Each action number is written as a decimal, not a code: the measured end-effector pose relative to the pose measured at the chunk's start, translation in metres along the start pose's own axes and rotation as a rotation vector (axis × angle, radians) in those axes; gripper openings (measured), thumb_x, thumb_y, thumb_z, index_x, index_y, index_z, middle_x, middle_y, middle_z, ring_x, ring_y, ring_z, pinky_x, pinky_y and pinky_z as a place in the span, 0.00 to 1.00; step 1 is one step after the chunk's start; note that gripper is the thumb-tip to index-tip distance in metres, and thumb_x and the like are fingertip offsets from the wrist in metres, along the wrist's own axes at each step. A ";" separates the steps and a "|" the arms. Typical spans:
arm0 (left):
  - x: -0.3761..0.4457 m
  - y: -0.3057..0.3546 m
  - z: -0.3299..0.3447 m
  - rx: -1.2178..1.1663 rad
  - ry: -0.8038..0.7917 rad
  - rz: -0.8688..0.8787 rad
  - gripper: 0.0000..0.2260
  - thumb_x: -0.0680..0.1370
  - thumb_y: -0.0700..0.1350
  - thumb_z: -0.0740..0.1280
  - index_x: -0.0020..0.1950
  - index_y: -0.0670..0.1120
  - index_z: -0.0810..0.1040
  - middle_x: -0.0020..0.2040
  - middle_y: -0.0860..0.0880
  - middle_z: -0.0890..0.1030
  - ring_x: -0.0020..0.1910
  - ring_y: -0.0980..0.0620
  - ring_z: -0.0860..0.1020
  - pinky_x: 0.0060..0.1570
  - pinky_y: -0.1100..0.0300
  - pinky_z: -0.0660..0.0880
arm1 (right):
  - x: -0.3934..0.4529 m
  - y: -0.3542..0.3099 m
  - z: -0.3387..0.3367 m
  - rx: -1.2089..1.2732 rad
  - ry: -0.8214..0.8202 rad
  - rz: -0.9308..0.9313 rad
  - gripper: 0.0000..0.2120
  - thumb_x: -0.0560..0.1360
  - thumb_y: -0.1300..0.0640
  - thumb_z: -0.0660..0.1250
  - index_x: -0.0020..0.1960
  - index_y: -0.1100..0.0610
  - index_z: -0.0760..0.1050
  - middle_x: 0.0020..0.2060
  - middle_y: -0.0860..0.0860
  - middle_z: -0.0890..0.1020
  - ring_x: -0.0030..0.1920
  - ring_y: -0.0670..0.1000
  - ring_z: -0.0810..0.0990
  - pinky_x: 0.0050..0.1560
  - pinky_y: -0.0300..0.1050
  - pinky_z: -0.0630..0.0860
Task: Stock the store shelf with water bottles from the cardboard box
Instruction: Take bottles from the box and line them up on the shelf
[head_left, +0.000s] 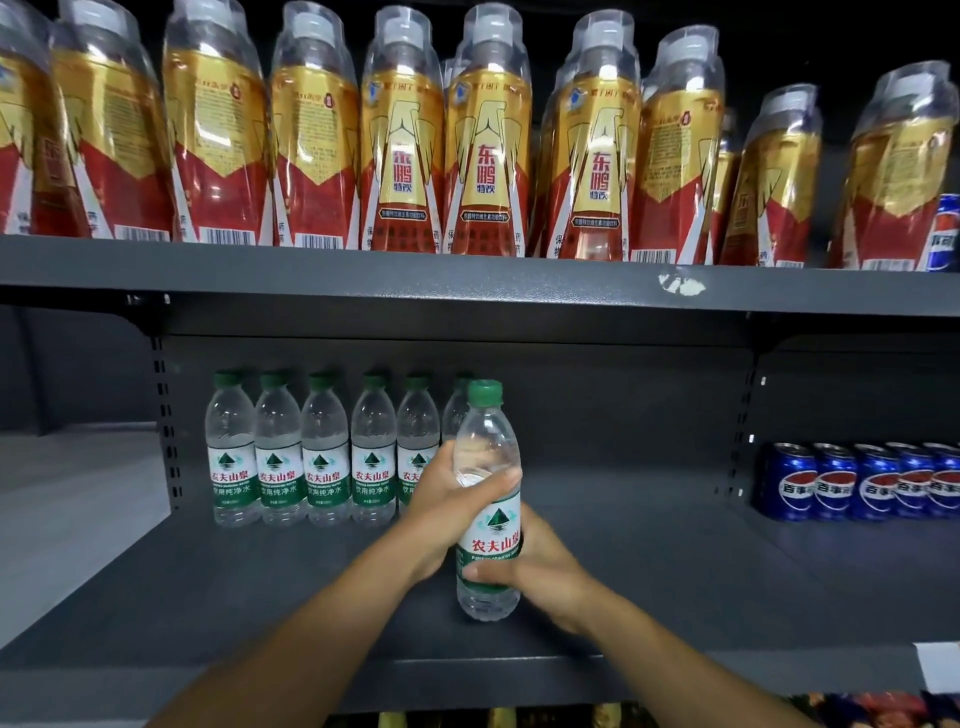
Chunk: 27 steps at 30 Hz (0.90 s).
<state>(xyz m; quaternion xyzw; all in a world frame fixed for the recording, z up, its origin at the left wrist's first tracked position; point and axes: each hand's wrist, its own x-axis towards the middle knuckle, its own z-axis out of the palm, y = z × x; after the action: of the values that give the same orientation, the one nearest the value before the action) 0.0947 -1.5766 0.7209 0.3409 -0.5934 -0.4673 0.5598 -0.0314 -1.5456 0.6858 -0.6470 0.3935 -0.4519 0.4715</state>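
A clear water bottle (487, 457) with a green cap and a green-and-white label stands upright over the front half of the grey middle shelf (675, 571). My left hand (447, 506) grips it around the middle, thumb across the front. My right hand (540, 564) wraps its lower part from the right. Whether its base touches the shelf is unclear. Behind it, a row of several matching water bottles (322, 452) stands at the back left of the shelf. The cardboard box is out of view.
Several blue cola cans (857, 483) stand at the shelf's right. The upper shelf (363, 270) carries a row of gold-and-red drink bottles (488, 140) close overhead. Perforated uprights (166, 415) flank the bay. A white price tag (940, 665) sits on the front lip.
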 end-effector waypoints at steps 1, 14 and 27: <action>0.002 -0.004 0.000 0.023 -0.035 -0.004 0.26 0.57 0.56 0.78 0.51 0.52 0.76 0.45 0.53 0.85 0.45 0.56 0.83 0.43 0.62 0.77 | 0.001 0.005 -0.001 0.009 0.029 0.013 0.30 0.62 0.67 0.75 0.61 0.51 0.72 0.53 0.51 0.83 0.55 0.50 0.81 0.59 0.48 0.77; 0.012 -0.035 -0.007 0.152 -0.114 -0.127 0.16 0.76 0.56 0.67 0.61 0.52 0.72 0.52 0.56 0.82 0.50 0.62 0.81 0.45 0.70 0.74 | 0.025 0.049 -0.016 0.037 0.232 0.114 0.31 0.64 0.72 0.74 0.63 0.59 0.68 0.55 0.57 0.81 0.57 0.56 0.79 0.60 0.53 0.76; 0.018 -0.112 -0.061 1.315 -0.221 -0.426 0.42 0.71 0.67 0.64 0.78 0.50 0.51 0.78 0.42 0.49 0.77 0.41 0.44 0.75 0.48 0.51 | 0.069 0.072 -0.038 0.090 0.340 0.126 0.30 0.65 0.72 0.75 0.62 0.57 0.67 0.54 0.54 0.80 0.56 0.54 0.79 0.56 0.48 0.77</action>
<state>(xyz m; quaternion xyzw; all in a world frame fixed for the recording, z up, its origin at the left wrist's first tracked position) 0.1388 -1.6411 0.6184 0.6682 -0.7268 -0.1429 0.0700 -0.0539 -1.6376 0.6370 -0.5137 0.4867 -0.5416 0.4538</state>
